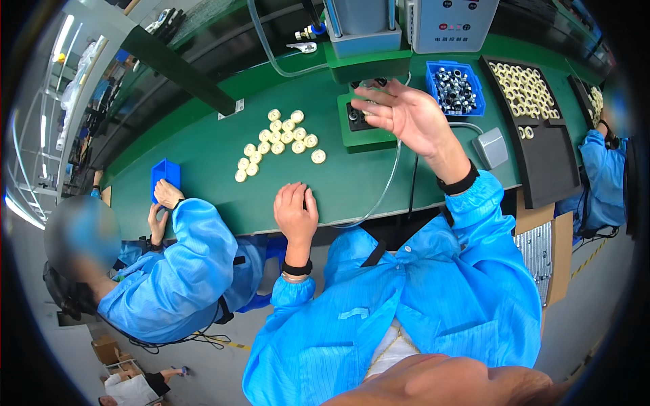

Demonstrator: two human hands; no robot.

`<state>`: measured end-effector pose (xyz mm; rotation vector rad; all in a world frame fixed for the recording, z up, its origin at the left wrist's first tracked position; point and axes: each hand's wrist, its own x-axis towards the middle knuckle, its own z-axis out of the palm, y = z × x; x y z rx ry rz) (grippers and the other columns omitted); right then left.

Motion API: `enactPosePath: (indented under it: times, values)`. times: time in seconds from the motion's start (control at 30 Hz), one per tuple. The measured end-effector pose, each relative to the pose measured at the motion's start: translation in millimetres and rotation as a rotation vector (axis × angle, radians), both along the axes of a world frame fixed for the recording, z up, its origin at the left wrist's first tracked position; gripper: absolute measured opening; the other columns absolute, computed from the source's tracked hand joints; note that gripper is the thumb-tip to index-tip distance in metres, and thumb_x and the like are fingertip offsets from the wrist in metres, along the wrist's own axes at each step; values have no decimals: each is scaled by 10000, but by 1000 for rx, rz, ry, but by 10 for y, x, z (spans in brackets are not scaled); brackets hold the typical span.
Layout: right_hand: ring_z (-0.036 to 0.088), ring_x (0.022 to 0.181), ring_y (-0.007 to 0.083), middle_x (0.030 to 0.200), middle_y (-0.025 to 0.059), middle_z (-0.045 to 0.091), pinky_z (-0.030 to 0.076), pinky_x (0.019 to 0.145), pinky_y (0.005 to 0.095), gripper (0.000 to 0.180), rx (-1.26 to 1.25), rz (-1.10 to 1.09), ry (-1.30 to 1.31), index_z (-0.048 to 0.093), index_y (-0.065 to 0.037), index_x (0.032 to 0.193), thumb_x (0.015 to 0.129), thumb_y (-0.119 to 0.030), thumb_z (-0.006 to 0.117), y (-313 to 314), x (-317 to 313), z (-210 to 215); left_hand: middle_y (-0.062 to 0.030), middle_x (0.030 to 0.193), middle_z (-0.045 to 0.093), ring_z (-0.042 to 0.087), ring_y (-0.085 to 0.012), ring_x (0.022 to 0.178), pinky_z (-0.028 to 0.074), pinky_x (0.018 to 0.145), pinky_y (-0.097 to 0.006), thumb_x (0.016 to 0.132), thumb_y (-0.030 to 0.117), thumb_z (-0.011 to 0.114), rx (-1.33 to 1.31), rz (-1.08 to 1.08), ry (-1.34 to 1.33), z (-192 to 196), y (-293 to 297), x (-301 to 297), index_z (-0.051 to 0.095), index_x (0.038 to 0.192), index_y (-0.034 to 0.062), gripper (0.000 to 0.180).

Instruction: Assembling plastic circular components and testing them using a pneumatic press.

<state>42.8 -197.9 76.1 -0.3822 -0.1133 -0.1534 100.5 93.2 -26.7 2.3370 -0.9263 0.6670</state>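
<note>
My left hand (296, 210) lies on the green table (223, 203) near its front edge, fingers stretched out, gripping nothing that I can see. My right hand (409, 118) is raised with its fingers apart in front of the press (365, 57). It partly covers the press's green base and black fixture (357, 118), so what sits in the fixture is mostly hidden. Beyond my left hand, several cream-coloured round parts (277, 137) lie in a loose cluster. One such round part (318, 156) sits apart from them, at the right.
A blue bin (457, 66) holds metal rings. Right of it are a grey box-shaped device (490, 147) and a black tray (552, 169) with cream rings. A control box (450, 27) stands behind. A co-worker's hands (166, 194) touch a small blue bin (165, 174) at left.
</note>
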Motion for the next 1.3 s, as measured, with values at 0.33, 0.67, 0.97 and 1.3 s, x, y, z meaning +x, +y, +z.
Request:
enactPosePath:
  times: [0.33, 0.67, 0.97, 1.3]
  values:
    - [641, 1020, 325, 1100, 167, 669, 512, 855, 381, 307, -2142, -1280, 631, 642, -12, 1130, 836, -94, 672, -738, -1487, -503, -118, 945, 668, 626, -319, 918, 500, 814, -407, 782, 53, 660, 9, -8, -15, 49, -34, 16, 678, 882, 24, 106]
    - [370, 1349, 358, 1445, 155, 420, 340, 1038, 470, 712, -2375, -1036, 820, 483, -95, 1371, 743, -272, 769, -764, -1949, -921, -134, 971, 651, 610, -323, 904, 488, 799, -422, 822, 64, 636, 70, -21, -35, 13, -34, 9, 670, 912, 6, 112]
    - [396, 1313, 380, 1446, 181, 405, 379, 976, 476, 708, -2302, -1097, 901, 559, -157, 1309, 677, -369, 795, -754, -1906, -899, -144, 951, 656, 612, -321, 899, 493, 795, -404, 830, 49, 638, 65, -13, -42, 14, -20, -19, 671, 903, -10, 99]
    - [484, 1160, 367, 1264, 159, 520, 418, 921, 468, 654, -2228, -1276, 853, 638, -113, 1175, 613, -390, 824, -710, -1885, -832, -154, 1002, 639, 597, -330, 928, 476, 813, -438, 839, 84, 629, 119, 32, 9, -81, -21, 14, 674, 931, -3, 134]
